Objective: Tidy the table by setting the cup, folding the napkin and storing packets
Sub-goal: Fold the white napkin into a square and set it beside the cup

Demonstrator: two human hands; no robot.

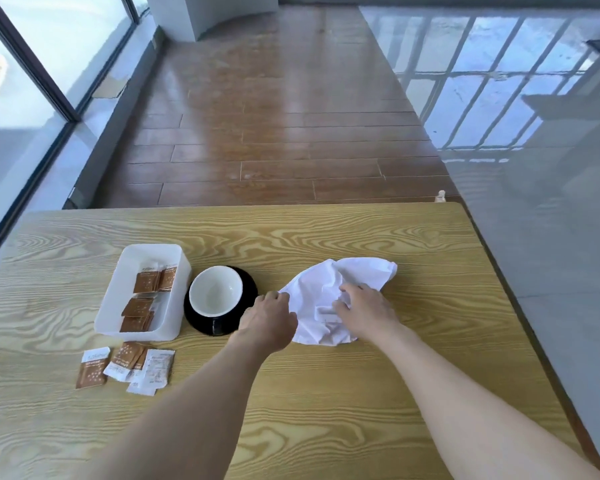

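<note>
Both your hands are on the crumpled white napkin (pixel 329 299), which lies on the tabletop (pixel 326 393) right of centre. Your left hand (pixel 269 318) meets the napkin's left edge with its fingers (pixel 281 297) curled at that edge; they appear to pinch the paper, though the grip itself is hidden behind the knuckles. Your right hand (pixel 368 311) lies on top of the napkin near its middle, fingers bent down into the creased paper and gathering a fold of it. Just left of your left hand stands the cup (pixel 216 295), white inside, upright on a black saucer (pixel 219 322). Touching or just beside the saucer on its left is a white rectangular box (pixel 118 299) holding several brown packets (pixel 142 299) in small stacks. In front of the box, nearer you, loose packets (pixel 125 368) lie scattered on the tabletop, some brown side up and some white side up, overlapping each other. Beyond the far edge of the tabletop is a wooden floor (pixel 274 116).
</note>
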